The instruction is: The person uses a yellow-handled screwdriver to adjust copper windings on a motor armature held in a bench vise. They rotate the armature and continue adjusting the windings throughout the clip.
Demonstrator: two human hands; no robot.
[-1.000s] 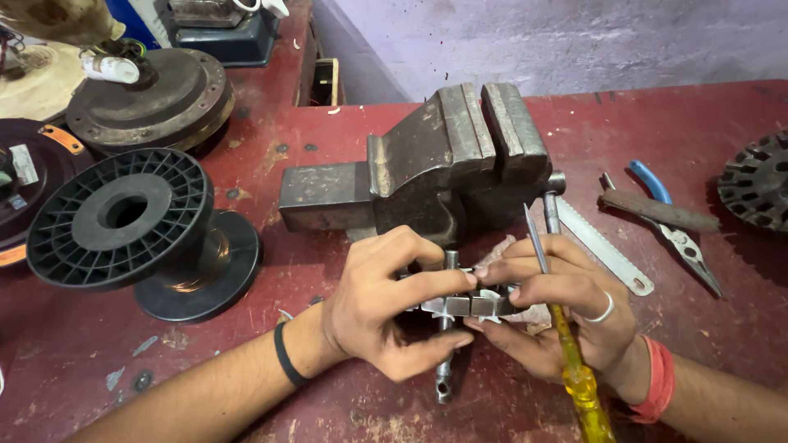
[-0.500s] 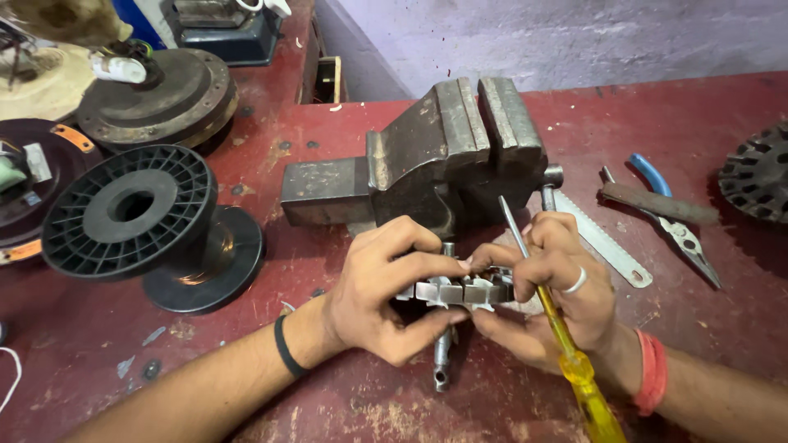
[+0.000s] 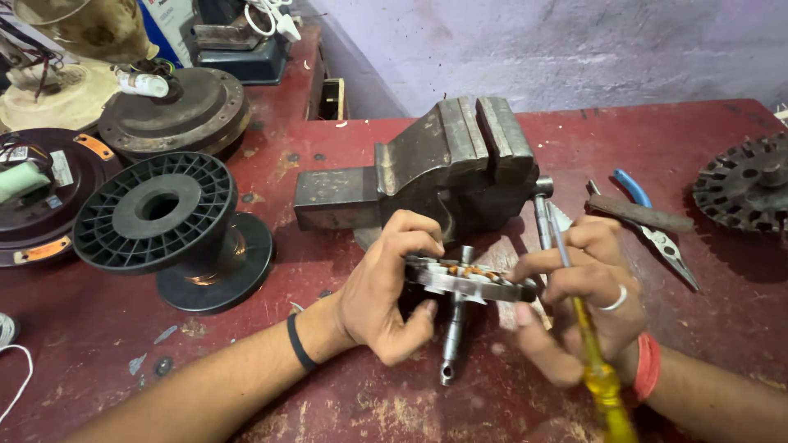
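Where a worn red workbench [image 3: 509,402] meets the lilac wall, a grey vise [image 3: 447,168] looms behind both hands; the left hand [image 3: 386,287] and right hand [image 3: 587,308], screwdriver [image 3: 587,344] tucked in, pinch a shafted stator [image 3: 464,283] between them, black spool [image 3: 160,217] leftward, pliers [image 3: 652,221] rightward.

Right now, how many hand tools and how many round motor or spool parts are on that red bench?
Hand tools: 3 – yellow-handled screwdriver, blue-handled pliers, flat file
Round parts: 5 – black spool, slotted disc, held stator, two motor housings
Bench vise: 1
Total: 9
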